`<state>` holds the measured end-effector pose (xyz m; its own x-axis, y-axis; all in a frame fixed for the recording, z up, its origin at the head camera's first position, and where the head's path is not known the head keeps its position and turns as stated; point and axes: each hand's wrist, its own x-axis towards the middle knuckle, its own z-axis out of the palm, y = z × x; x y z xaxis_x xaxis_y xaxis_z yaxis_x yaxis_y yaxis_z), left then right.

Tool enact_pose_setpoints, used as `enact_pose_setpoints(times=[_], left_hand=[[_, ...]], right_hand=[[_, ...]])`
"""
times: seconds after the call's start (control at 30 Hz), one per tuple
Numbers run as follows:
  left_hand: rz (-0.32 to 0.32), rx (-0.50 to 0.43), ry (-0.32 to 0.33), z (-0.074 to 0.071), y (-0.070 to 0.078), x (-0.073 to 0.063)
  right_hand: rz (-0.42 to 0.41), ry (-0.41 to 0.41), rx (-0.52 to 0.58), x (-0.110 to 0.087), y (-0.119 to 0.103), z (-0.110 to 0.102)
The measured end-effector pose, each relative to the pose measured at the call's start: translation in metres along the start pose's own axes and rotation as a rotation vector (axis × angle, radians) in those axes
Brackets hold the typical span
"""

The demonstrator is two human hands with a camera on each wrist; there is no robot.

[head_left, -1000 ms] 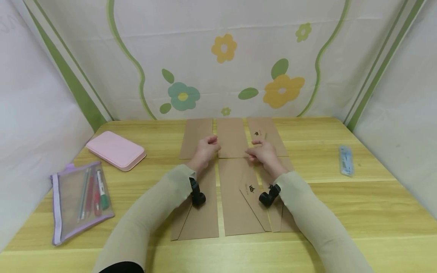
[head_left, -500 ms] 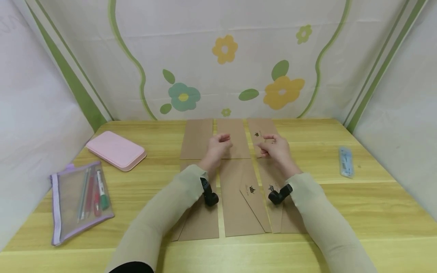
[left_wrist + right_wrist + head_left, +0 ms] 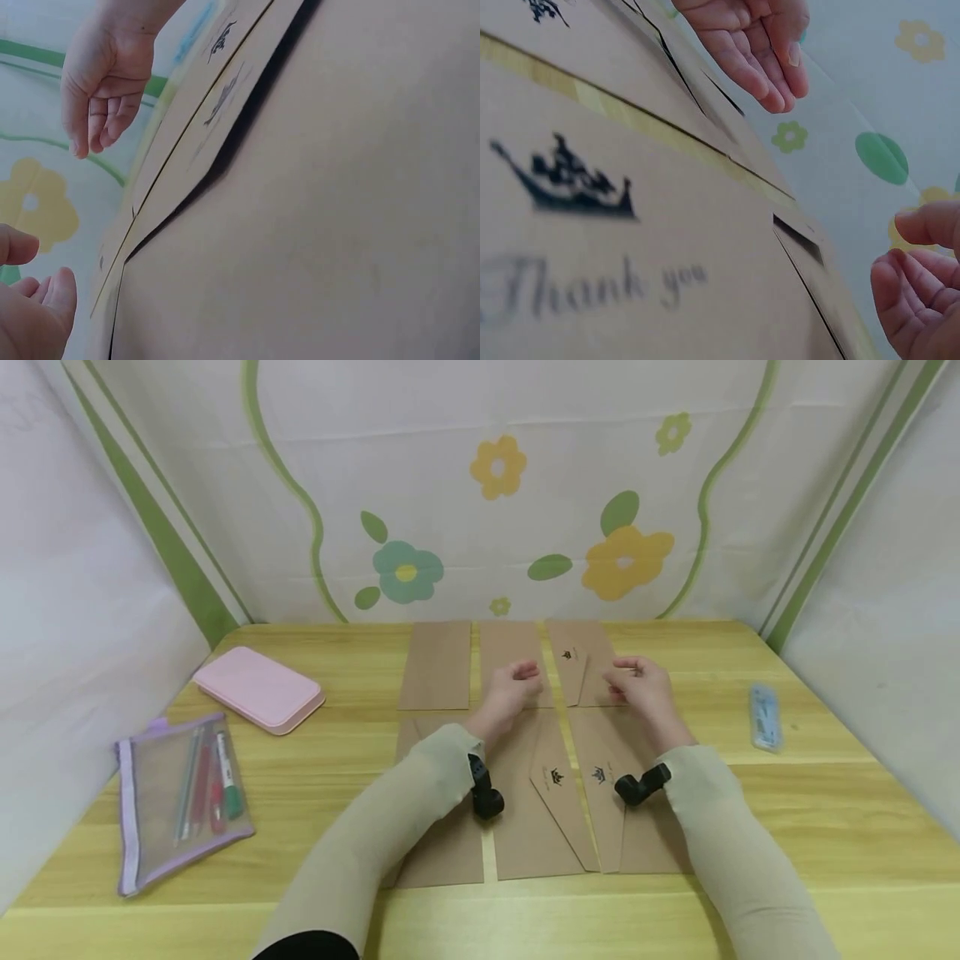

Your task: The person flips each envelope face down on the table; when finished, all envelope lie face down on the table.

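Brown kraft envelopes lie flat in two rows of three. My left hand (image 3: pixel 513 693) hovers over the near end of the back middle envelope (image 3: pixel 510 647), its fingers loosely bent and holding nothing. Over the right side of the back right envelope (image 3: pixel 577 652) is my right hand (image 3: pixel 641 693), also holding nothing, fingers relaxed. The front middle envelope (image 3: pixel 517 835) and the front right envelope (image 3: pixel 660 843) show slanted flaps with black crown prints. In the right wrist view, "Thank you" is printed below a crown (image 3: pixel 570 187). My left forearm partly covers the front left envelope (image 3: pixel 450 852).
A pink case (image 3: pixel 258 689) lies at the left of the wooden table (image 3: pixel 825 835). Nearer, a mesh zip pouch (image 3: pixel 157 818) holds pencils and markers. A small blue plastic packet (image 3: pixel 765 718) lies at the right. A flower-printed curtain (image 3: pixel 450 410) hangs behind the table.
Both hands have moved to the right above the envelopes, the left from the back left to the back middle envelope. The envelopes have stayed in place.
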<state>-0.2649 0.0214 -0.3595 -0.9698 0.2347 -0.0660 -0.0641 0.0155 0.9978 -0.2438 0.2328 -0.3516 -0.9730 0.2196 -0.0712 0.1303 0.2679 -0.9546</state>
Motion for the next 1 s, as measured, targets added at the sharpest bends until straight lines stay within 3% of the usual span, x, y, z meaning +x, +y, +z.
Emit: enact_pose_setpoints(times=[0.2,0.47,1.0], left_hand=[[0.008,0.023,-0.043,0.014,-0.002,-0.001],[-0.055,0.088,-0.046,0.032,-0.009,0.003],[-0.102,0.12,-0.019,0.044,-0.01,0.005]], right_hand=[[0.034,-0.017,0.007,0.003,0.008,-0.012],[0.046,-0.016,-0.082,0.002,0.021,-0.022],[0.08,0.07,-0.14,0.007,0.028,-0.02]])
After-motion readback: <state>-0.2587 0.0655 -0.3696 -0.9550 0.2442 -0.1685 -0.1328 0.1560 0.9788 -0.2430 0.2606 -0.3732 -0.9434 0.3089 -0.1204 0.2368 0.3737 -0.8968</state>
